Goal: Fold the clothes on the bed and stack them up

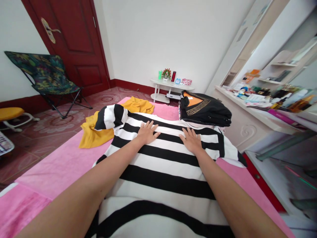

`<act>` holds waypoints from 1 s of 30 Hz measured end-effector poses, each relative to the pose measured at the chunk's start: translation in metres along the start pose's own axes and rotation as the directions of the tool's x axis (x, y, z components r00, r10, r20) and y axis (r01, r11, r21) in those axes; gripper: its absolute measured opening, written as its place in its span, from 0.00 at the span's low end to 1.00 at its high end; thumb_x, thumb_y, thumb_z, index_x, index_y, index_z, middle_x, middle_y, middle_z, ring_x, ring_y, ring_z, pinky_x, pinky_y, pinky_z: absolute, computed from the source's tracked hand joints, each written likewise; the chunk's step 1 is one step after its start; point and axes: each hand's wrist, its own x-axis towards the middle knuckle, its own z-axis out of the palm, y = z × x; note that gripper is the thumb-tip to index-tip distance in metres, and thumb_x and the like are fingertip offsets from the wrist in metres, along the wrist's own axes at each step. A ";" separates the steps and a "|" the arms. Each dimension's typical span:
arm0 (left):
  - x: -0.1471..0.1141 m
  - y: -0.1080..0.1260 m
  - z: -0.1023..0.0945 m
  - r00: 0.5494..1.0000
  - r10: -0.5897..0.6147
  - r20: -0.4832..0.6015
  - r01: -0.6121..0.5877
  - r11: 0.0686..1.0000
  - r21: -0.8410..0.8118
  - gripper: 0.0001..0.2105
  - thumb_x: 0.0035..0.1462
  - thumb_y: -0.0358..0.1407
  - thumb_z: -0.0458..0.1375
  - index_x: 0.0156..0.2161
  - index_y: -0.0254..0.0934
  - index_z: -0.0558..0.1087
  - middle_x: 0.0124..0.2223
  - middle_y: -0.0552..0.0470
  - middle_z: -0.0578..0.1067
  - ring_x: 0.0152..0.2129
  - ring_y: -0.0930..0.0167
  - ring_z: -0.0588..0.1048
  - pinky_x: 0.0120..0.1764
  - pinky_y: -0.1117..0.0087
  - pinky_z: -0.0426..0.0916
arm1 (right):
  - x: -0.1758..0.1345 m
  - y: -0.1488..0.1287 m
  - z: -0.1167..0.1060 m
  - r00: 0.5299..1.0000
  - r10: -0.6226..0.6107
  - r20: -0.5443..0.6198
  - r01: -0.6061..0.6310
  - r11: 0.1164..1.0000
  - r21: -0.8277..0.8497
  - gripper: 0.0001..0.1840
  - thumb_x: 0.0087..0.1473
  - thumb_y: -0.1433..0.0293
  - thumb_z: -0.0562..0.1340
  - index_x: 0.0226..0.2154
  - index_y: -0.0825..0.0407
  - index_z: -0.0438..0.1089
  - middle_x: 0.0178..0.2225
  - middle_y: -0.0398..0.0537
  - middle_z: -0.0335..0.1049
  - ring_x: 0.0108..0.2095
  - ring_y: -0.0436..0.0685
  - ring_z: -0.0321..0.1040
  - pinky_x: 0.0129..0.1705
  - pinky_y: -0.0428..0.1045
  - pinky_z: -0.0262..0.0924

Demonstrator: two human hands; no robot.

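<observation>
A black-and-white striped shirt (170,158) lies spread over a pink bed cover (61,162), its near end bunched up toward me. My left hand (148,133) rests flat on the upper left of the shirt, fingers spread. Likewise flat, my right hand (191,140) presses on the upper right side. Neither hand grips the cloth. The left sleeve (111,116) is rumpled on top of a yellow garment (96,138); the right sleeve (231,150) stretches out toward the bed's right edge.
Folded dark clothes (208,110) are stacked beyond the shirt's right shoulder. A white side table (170,85) stands by the far wall. At left are a folding chair (49,74) and a yellow stool (11,113). A cluttered dressing table (260,114) lines the right side.
</observation>
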 end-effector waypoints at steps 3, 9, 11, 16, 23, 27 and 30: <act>-0.022 -0.001 -0.001 0.999 0.053 -0.005 -0.053 0.999 0.004 0.32 0.61 0.56 0.37 0.64 0.43 0.53 0.68 0.47 0.48 0.64 0.57 0.45 0.61 0.52 0.39 | -0.016 0.000 -0.002 0.999 -0.008 0.038 0.008 1.000 -0.005 0.35 0.60 0.48 0.38 0.65 0.44 0.43 0.67 0.49 0.35 0.66 0.66 0.32 0.61 0.68 0.34; -0.071 -0.007 -0.009 0.994 0.112 -0.012 -0.112 0.994 -0.003 0.30 0.62 0.55 0.39 0.64 0.45 0.52 0.68 0.50 0.48 0.64 0.59 0.45 0.61 0.55 0.41 | -0.063 0.005 -0.011 0.995 -0.081 0.054 0.083 0.996 -0.038 0.35 0.60 0.48 0.39 0.65 0.43 0.42 0.67 0.48 0.36 0.66 0.65 0.33 0.62 0.66 0.35; -0.088 -0.010 -0.013 0.992 0.126 0.002 -0.126 0.992 -0.004 0.30 0.62 0.54 0.40 0.64 0.46 0.52 0.68 0.49 0.48 0.64 0.59 0.46 0.61 0.54 0.42 | -0.081 0.007 -0.016 0.992 -0.112 0.057 0.115 0.992 -0.046 0.35 0.60 0.48 0.39 0.65 0.43 0.42 0.67 0.48 0.35 0.66 0.64 0.32 0.62 0.65 0.35; -0.135 -0.025 -0.027 0.981 0.195 0.025 -0.195 0.981 -0.002 0.29 0.62 0.53 0.42 0.65 0.46 0.52 0.68 0.49 0.46 0.64 0.58 0.45 0.61 0.54 0.41 | -0.135 0.019 -0.028 0.974 -0.199 0.111 0.201 0.980 0.001 0.34 0.61 0.49 0.40 0.65 0.44 0.42 0.68 0.46 0.33 0.67 0.62 0.29 0.64 0.64 0.33; -0.217 -0.054 -0.047 0.970 0.222 0.097 -0.219 0.975 -0.043 0.32 0.59 0.54 0.46 0.66 0.48 0.47 0.69 0.50 0.42 0.64 0.58 0.43 0.62 0.54 0.44 | -0.233 0.057 -0.055 0.941 -0.315 0.126 0.263 0.912 0.314 0.36 0.58 0.51 0.51 0.64 0.47 0.48 0.67 0.49 0.37 0.66 0.61 0.34 0.65 0.60 0.35; -0.250 -0.061 -0.062 0.967 0.218 0.134 -0.193 0.965 -0.179 0.32 0.55 0.53 0.53 0.63 0.52 0.54 0.68 0.54 0.45 0.64 0.56 0.47 0.61 0.52 0.46 | -0.284 0.077 -0.090 0.961 -0.237 0.139 0.106 0.786 0.609 0.22 0.56 0.53 0.57 0.46 0.49 0.71 0.54 0.53 0.65 0.54 0.61 0.61 0.57 0.56 0.54; -0.265 -0.057 -0.081 0.958 0.212 0.195 -0.121 0.910 -0.398 0.23 0.56 0.49 0.54 0.57 0.54 0.66 0.66 0.56 0.53 0.61 0.57 0.56 0.59 0.56 0.54 | -0.321 0.079 -0.113 0.982 -0.129 0.135 0.008 0.753 0.658 0.16 0.55 0.56 0.59 0.25 0.50 0.69 0.30 0.48 0.70 0.32 0.56 0.67 0.38 0.49 0.63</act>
